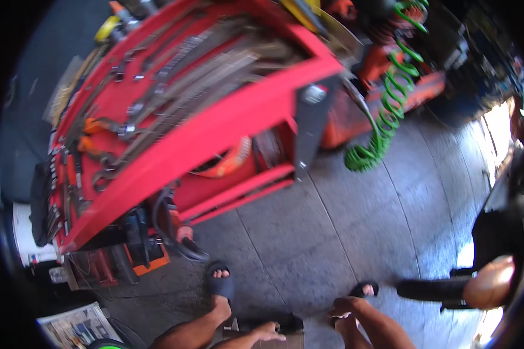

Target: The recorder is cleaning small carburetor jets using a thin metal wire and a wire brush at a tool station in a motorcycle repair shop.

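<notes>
My left hand [268, 332] is low in the middle, its fingers stretched out and holding nothing I can see. Just beside it lies a dark, long object [288, 321] on a brownish block [285, 341], both too blurred to name. To the right, my right hand [346, 305] hangs by my sandalled right foot [367, 289]. Its fingers bend downward and are smeared, so whether they hold anything does not show. On the left, my other foot wears a dark sandal [220, 284].
A red tool cart [215, 136] with spanners and pliers [102, 128] fills the upper left. A coiled green air hose [384, 131] hangs at its right. Grey floor tiles [308, 232] spread below. A black and tan rounded part [489, 285] juts in at right; a newspaper [78, 326] lies lower left.
</notes>
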Action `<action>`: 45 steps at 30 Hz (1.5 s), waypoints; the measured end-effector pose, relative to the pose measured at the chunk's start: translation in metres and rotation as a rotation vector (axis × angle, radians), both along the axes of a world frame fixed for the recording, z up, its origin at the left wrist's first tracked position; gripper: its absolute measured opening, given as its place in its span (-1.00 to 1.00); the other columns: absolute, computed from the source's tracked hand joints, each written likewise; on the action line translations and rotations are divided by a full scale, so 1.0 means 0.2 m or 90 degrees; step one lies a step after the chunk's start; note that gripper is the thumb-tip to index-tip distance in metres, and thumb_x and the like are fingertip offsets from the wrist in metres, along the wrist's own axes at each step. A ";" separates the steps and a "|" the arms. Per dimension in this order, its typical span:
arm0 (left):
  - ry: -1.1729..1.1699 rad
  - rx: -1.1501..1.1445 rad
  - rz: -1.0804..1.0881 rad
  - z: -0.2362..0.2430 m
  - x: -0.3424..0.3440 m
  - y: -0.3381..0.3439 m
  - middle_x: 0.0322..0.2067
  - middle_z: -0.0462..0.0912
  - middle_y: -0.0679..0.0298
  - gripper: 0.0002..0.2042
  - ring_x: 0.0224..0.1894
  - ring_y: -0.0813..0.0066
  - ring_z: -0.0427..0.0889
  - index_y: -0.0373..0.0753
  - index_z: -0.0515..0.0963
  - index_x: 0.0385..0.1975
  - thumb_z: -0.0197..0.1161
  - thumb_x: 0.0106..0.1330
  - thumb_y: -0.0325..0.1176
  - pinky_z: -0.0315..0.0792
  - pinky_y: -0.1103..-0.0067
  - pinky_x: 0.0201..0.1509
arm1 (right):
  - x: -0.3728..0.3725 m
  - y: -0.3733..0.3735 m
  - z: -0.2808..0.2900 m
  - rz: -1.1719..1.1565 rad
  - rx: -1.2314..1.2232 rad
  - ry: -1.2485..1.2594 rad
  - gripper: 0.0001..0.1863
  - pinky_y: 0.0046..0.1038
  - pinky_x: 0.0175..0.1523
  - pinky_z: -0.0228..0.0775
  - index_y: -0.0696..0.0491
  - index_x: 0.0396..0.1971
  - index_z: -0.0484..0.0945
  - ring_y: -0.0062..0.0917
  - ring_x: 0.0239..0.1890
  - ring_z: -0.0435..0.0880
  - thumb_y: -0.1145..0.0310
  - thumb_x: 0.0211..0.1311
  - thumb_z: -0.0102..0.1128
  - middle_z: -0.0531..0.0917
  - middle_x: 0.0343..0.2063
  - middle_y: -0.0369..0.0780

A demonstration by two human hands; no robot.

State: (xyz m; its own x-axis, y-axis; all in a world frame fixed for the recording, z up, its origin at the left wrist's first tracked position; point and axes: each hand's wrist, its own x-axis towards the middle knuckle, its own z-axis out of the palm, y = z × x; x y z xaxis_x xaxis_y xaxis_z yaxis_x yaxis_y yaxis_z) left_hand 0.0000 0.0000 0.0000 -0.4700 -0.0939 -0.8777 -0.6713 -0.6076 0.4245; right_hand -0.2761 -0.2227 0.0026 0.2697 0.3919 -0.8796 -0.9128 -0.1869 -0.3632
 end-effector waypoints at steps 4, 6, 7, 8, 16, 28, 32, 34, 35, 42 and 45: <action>0.074 0.152 -0.057 -0.10 -0.11 -0.22 0.35 0.21 0.06 -0.03 0.36 0.04 0.21 -0.24 0.25 0.32 0.46 -0.08 0.16 0.24 0.22 0.35 | 0.21 -0.57 0.13 0.041 -0.227 -0.131 -0.33 -0.18 0.17 0.36 0.11 -0.16 0.66 -0.14 0.07 0.57 -0.26 0.21 0.01 0.64 -0.06 -0.03; 0.101 0.092 -0.180 -0.21 -0.11 -0.23 0.22 0.37 0.04 -0.05 0.26 0.03 0.32 -0.28 0.32 0.25 0.48 -0.12 0.17 0.29 0.20 0.29 | 0.39 -0.66 0.15 0.031 -0.324 -0.210 -0.34 -0.19 0.16 0.38 0.12 -0.11 0.63 -0.14 0.05 0.58 -0.23 0.22 0.04 0.63 -0.05 -0.02; 0.075 0.013 -0.228 -0.36 -0.14 -0.13 0.11 0.51 0.02 -0.08 0.18 0.02 0.42 -0.32 0.37 0.19 0.50 -0.14 0.17 0.32 0.19 0.24 | 0.51 -0.69 0.21 0.051 -0.341 -0.226 -0.34 -0.19 0.16 0.38 0.12 -0.11 0.63 -0.14 0.05 0.58 -0.23 0.22 0.04 0.63 -0.05 -0.02; 0.104 -0.120 -0.243 -0.47 -0.16 -0.08 -0.12 0.63 0.05 -0.16 -0.08 0.07 0.59 -0.33 0.42 0.12 0.49 -0.09 0.14 0.47 0.17 0.03 | 0.62 -0.74 0.30 0.070 -0.359 -0.246 -0.35 -0.19 0.16 0.38 0.12 -0.07 0.60 -0.14 0.05 0.58 -0.21 0.23 0.04 0.63 -0.05 -0.02; 0.050 -0.352 0.051 0.10 -0.09 -1.32 -0.04 0.58 -0.17 -0.18 -0.05 0.08 0.58 -0.52 0.47 -0.01 0.12 0.13 0.30 0.42 0.29 0.02 | 1.04 -0.94 1.20 0.030 -0.599 -0.416 -0.44 -0.20 0.11 0.42 0.13 -0.02 0.56 -0.12 0.00 0.61 -0.08 0.27 0.07 0.64 -0.08 0.00; 0.429 -0.530 0.613 1.70 0.67 -1.24 -0.53 0.42 0.40 -0.74 -0.52 0.66 0.41 -0.17 0.41 -0.25 0.01 0.45 -0.09 0.35 0.64 -0.46 | 1.01 -0.38 2.02 -0.403 -0.772 -0.821 -0.52 -0.45 -0.24 0.53 0.14 0.03 0.50 -0.53 -0.35 0.64 0.44 0.07 0.38 0.61 -0.21 -0.15; 0.502 -0.541 0.648 1.91 0.69 -1.02 -0.52 0.45 0.41 -0.74 -0.49 0.69 0.44 -0.20 0.45 -0.19 0.06 0.43 -0.11 0.37 0.69 -0.46 | 1.11 -0.16 2.06 -0.391 -0.869 -0.894 -0.50 -0.41 -0.22 0.56 0.15 0.03 0.49 -0.40 -0.28 0.68 0.37 0.07 0.40 0.61 -0.21 -0.12; 0.527 -0.521 0.640 1.94 0.66 -0.97 -0.50 0.47 0.41 -0.74 -0.48 0.69 0.44 -0.20 0.46 -0.20 0.07 0.43 -0.12 0.37 0.68 -0.46 | 1.11 -0.08 2.07 -0.460 -0.858 -0.895 -0.53 -0.36 -0.18 0.55 0.16 0.00 0.49 -0.30 -0.20 0.70 0.36 0.08 0.38 0.63 -0.23 -0.10; 0.539 -0.496 0.648 1.93 0.63 -0.95 -0.49 0.49 0.40 -0.74 -0.48 0.70 0.45 -0.21 0.47 -0.20 0.09 0.42 -0.12 0.38 0.68 -0.45 | 1.11 -0.06 2.07 -0.458 -0.868 -0.893 -0.53 -0.36 -0.18 0.55 0.16 0.00 0.49 -0.30 -0.20 0.70 0.36 0.08 0.38 0.63 -0.23 -0.10; 0.400 -0.537 0.752 1.93 0.55 -1.00 -0.60 0.45 0.41 -0.58 -0.64 0.67 0.35 -0.13 0.48 -0.33 -0.15 0.45 0.09 0.20 0.66 -0.63 | 1.02 -0.13 2.13 -0.371 -0.769 -0.807 -0.55 -0.49 -0.25 0.45 0.18 0.00 0.48 -0.59 -0.39 0.62 0.31 0.15 0.35 0.66 -0.44 -0.19; 0.393 -0.520 0.770 1.95 0.51 -1.07 -0.60 0.44 0.41 -0.57 -0.63 0.64 0.35 -0.14 0.49 -0.37 -0.14 0.47 0.07 0.21 0.65 -0.60 | 0.93 -0.35 2.20 -0.346 -0.836 -0.806 -0.62 -0.50 -0.21 0.46 0.22 -0.05 0.54 -0.63 -0.35 0.61 0.33 0.19 0.30 0.67 -0.41 -0.22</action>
